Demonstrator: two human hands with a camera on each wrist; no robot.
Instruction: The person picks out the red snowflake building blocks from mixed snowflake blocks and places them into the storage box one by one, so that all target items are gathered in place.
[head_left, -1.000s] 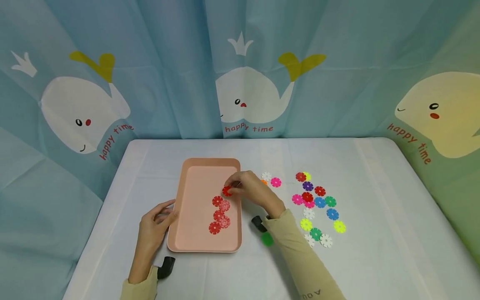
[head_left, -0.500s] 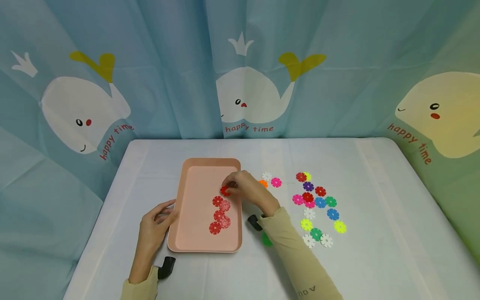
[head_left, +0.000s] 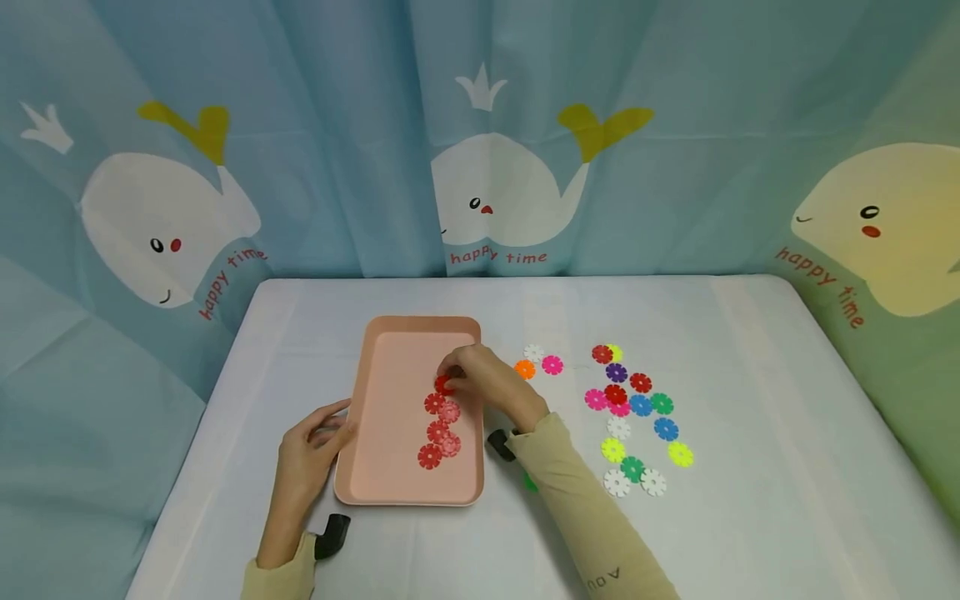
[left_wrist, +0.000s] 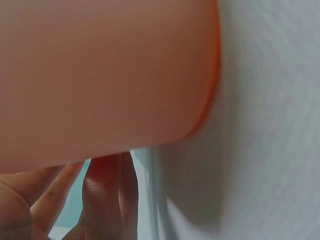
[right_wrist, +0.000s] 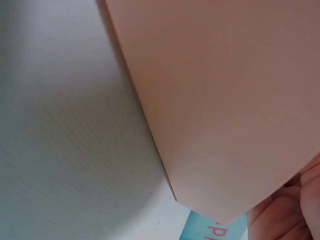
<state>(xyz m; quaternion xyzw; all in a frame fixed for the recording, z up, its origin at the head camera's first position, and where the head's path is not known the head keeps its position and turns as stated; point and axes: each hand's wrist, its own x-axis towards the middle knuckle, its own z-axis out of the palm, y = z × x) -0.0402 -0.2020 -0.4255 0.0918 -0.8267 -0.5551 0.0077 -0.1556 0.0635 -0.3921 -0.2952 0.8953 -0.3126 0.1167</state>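
Observation:
In the head view, my right hand (head_left: 491,382) is over the right side of a pink tray (head_left: 386,400), pinching a red snowflake disc (head_left: 442,384) between thumb and fingertips. Several red and pinkish notched discs (head_left: 430,456) lie in a rough column below it inside the tray. My left hand (head_left: 307,450) grips the tray's left edge, thumb at the rim. The left wrist view has the left fingers (left_wrist: 102,200) against the tray's side wall (left_wrist: 110,90). In the right wrist view, the tray wall (right_wrist: 215,110) hides the disc and most of the right hand (right_wrist: 282,215).
Loose discs in several colours are scattered right of the tray, among them a purple disc (head_left: 617,372), a blue disc (head_left: 666,429) and a white disc (head_left: 653,482). An orange disc (head_left: 524,369) lies near the right wrist. A whale-print curtain (head_left: 337,167) hangs behind the white table (head_left: 750,517).
My right hand has shifted slightly left with the red disc, closer above the column of discs. The orange disc shows more fully. My left hand and the tray stay put.

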